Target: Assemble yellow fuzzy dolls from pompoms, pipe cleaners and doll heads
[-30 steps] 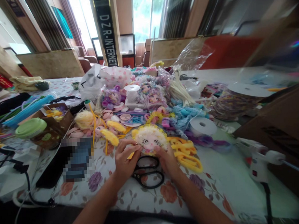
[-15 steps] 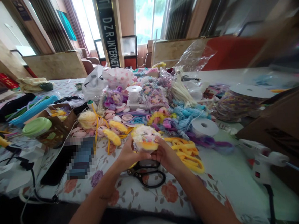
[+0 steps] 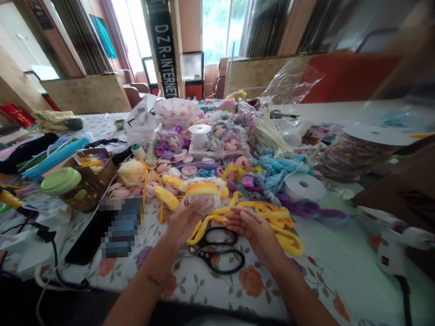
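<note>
My left hand (image 3: 189, 218) grips a small doll head (image 3: 203, 189) with fluffy yellow trim, tilted so that its face is hidden and a pale underside faces me. To its right, my right hand (image 3: 249, 225) is apart from the doll head, its fingers loosely spread with nothing seen in them. Beneath and beside that hand lies a long yellow fuzzy strip (image 3: 291, 244), looped on the table. Black-handled scissors (image 3: 225, 262) rest on the floral cloth between my forearms, their blades partly hidden by my left wrist.
A large pile of doll heads (image 3: 233, 145) and coloured strips fills the table's middle. A white spool (image 3: 304, 186) lies to its right. A hot glue gun (image 3: 390, 243) stands at the right beside a cardboard box (image 3: 418, 185). At the left are a phone (image 3: 121, 228), a green-lidded cup (image 3: 62, 185) and cables.
My right hand has let go of the doll head and drawn off to the right. The doll head, still in my left hand, has tipped so its face no longer shows.
</note>
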Available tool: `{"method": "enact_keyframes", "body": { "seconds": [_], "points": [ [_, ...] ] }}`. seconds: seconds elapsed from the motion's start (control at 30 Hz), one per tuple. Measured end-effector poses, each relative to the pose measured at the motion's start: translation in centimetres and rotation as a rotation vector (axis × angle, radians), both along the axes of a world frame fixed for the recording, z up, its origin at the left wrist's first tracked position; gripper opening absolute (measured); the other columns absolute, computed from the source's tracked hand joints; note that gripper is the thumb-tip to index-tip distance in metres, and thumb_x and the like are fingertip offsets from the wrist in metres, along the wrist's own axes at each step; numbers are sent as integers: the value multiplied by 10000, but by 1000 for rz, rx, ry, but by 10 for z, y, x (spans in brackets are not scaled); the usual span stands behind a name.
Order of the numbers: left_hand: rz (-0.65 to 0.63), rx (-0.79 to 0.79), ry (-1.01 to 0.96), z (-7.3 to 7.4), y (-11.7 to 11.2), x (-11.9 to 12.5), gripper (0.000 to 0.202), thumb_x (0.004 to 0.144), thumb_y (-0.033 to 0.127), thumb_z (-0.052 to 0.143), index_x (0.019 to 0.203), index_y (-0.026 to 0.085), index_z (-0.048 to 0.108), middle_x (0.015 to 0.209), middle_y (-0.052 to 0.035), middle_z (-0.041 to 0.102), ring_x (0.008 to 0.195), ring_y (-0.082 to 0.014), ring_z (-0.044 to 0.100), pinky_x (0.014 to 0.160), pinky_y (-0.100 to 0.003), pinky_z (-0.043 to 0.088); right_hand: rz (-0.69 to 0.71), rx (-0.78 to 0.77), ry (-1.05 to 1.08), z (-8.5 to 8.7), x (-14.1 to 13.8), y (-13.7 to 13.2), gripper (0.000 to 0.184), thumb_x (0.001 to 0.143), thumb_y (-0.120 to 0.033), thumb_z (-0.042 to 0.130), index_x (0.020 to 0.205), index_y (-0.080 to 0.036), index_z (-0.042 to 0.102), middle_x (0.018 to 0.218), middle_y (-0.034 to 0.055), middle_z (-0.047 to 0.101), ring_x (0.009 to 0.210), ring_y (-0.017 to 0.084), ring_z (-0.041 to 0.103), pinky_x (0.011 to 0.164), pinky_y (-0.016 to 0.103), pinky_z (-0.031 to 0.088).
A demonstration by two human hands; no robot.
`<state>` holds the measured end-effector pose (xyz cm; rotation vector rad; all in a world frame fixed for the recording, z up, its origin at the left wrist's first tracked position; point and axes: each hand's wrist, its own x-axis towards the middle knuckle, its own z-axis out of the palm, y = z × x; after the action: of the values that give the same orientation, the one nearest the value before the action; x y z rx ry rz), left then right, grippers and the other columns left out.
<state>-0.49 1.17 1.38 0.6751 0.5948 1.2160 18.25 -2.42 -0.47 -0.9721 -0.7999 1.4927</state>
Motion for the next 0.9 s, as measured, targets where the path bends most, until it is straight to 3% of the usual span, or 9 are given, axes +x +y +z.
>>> {"method": "enact_keyframes", "body": {
  "seconds": [0.17, 0.27, 0.4, 0.5, 0.6, 0.73, 0.8, 0.9],
  "points": [
    [-5, -56, -12, 4, 4, -1, 288, 696, 194, 745, 953, 115, 644, 926, -71, 704, 858, -192, 659, 847, -357, 516, -158, 11, -74, -6, 18, -6, 284, 710, -369, 722, 910, -170, 685, 820, 79, 719, 752, 222, 681, 757, 406, 553],
    [-9, -63, -16, 6, 4, 2, 387, 669, 158, 754, 1029, 135, 614, 930, -59, 699, 872, -195, 658, 865, -386, 510, -257, 89, -234, -6, 18, -11, 296, 723, -378, 710, 942, -186, 658, 857, 71, 695, 768, 223, 665, 770, 425, 549],
    [-7, -24, 42, 5, 0, 11, 621, 612, 119, 784, 1179, 188, 538, 976, -51, 691, 915, -227, 658, 856, -407, 515, -463, 443, -711, 5, 7, -10, 329, 745, -359, 687, 1028, -226, 586, 981, 82, 623, 883, 253, 621, 797, 447, 525],
    [-51, -31, 124, 5, -6, 18, 672, 588, 123, 802, 1199, 174, 524, 965, -74, 699, 863, -240, 671, 796, -381, 529, -530, 813, -1081, 21, 0, 1, 527, 705, -367, 727, 1168, -229, 517, 1133, 123, 557, 1081, 312, 535, 937, 512, 437],
    [-120, -5, 144, 4, -12, 21, 690, 549, 90, 811, 1182, 166, 545, 1001, -85, 697, 937, -260, 656, 866, -398, 499, -419, 976, -1185, 36, -3, 17, 723, 688, -446, 734, 1298, -234, 409, 1263, 154, 480, 1217, 338, 441, 1014, 531, 368],
    [-248, 69, 169, 4, -19, 22, 650, 501, 45, 802, 1114, 154, 615, 1045, -88, 689, 967, -266, 640, 873, -367, 485, -163, 952, -1159, 43, -6, 27, 794, 670, -497, 725, 1333, -237, 373, 1395, 149, 382, 1319, 340, 341, 1060, 516, 328],
    [-301, 89, 180, 5, -20, 21, 622, 501, 43, 794, 1093, 146, 635, 1043, -93, 689, 937, -260, 645, 829, -340, 496, -105, 912, -1160, 42, -8, 27, 735, 673, -464, 723, 1303, -243, 415, 1424, 130, 364, 1324, 331, 340, 1062, 502, 331],
    [-310, 90, 190, 7, -20, 21, 603, 525, 47, 778, 1102, 148, 633, 1047, -93, 684, 941, -258, 636, 808, -333, 500, -140, 865, -1157, 41, -12, 28, 519, 722, -407, 685, 1189, -247, 525, 1378, 110, 432, 1279, 310, 409, 1037, 479, 366]
  ]
}}
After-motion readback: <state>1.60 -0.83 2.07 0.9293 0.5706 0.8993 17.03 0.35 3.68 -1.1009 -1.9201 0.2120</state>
